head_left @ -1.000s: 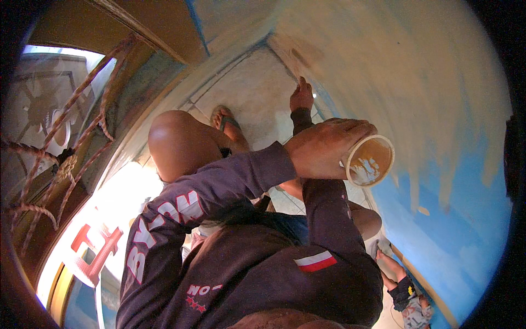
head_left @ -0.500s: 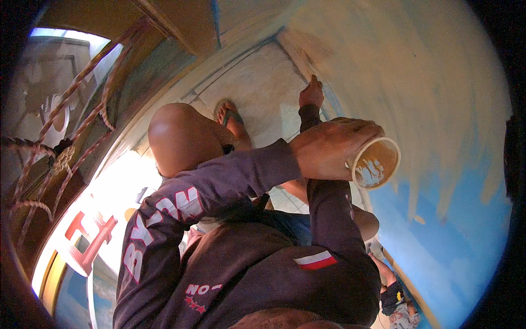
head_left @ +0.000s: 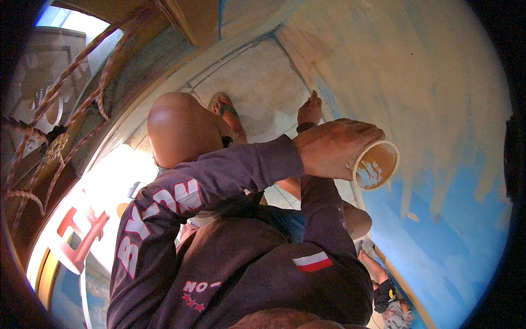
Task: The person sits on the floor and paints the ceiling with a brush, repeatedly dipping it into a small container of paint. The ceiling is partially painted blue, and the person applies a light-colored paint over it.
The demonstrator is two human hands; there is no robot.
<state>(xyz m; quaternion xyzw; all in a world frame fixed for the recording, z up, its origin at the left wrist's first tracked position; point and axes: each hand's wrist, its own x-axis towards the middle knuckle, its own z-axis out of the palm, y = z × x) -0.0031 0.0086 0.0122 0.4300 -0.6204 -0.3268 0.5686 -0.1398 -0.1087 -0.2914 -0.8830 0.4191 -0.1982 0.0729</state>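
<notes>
My left hand (head_left: 337, 148) reaches across to the right, its fingers wrapped round a paint cup (head_left: 376, 165). The cup is tilted so its mouth shows. Inside it is beige, with a pale, shiny patch of paint. Beyond the left hand, my right hand (head_left: 310, 111) is at the foot of the wall (head_left: 378, 71), close to where it meets the floor. Its fingers are closed, and whatever they hold is too small to make out. Part of my right forearm is hidden behind the left hand. The wall carries beige, streaky paint above blue, with beige drips running over the blue.
Light tiles (head_left: 249, 77) cover the floor, where my sandalled foot (head_left: 224, 109) rests. Twisted ropes (head_left: 76, 104) hang at the left. A pink-red plastic object (head_left: 82, 241) stands by bright light. Another person (head_left: 390, 299) is at the lower right, near the wall.
My right hand has come a little nearer to me along the wall's foot. My left hand still holds the cup in almost the same place. The view has shifted slightly.
</notes>
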